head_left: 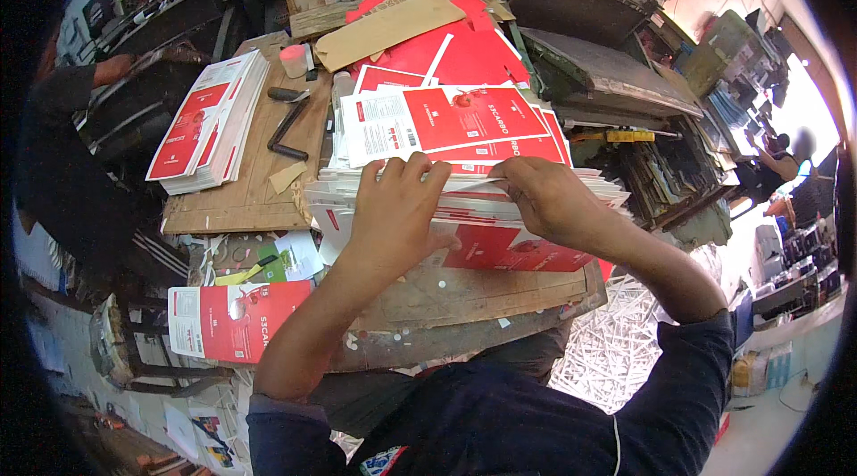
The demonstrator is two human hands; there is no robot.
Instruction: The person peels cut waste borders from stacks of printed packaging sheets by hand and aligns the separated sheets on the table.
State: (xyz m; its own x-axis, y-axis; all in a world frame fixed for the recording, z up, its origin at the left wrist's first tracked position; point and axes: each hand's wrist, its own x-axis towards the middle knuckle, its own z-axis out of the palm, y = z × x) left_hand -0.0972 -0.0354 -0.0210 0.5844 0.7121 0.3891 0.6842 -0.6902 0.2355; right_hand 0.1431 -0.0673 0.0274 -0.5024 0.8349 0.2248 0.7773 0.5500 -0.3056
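Note:
A thick stack of red and white die-cut printed cards [464,132] lies on a worn wooden workbench [259,199]. My left hand [393,208] rests flat on the near edge of the stack, fingers spread over the sheets. My right hand [544,199] pinches the white edge of a sheet near the top of the stack, thumb and fingers closed on it. Both forearms come in from the lower edge, the right one in a dark blue sleeve.
A second pile of the same cards [210,123] sits at the bench's left. A black tool [287,123] lies between the piles. One flat red card [232,320] rests lower left. Paper offcuts [616,342] cover the floor. A person [62,146] stands left, another [777,163] far right.

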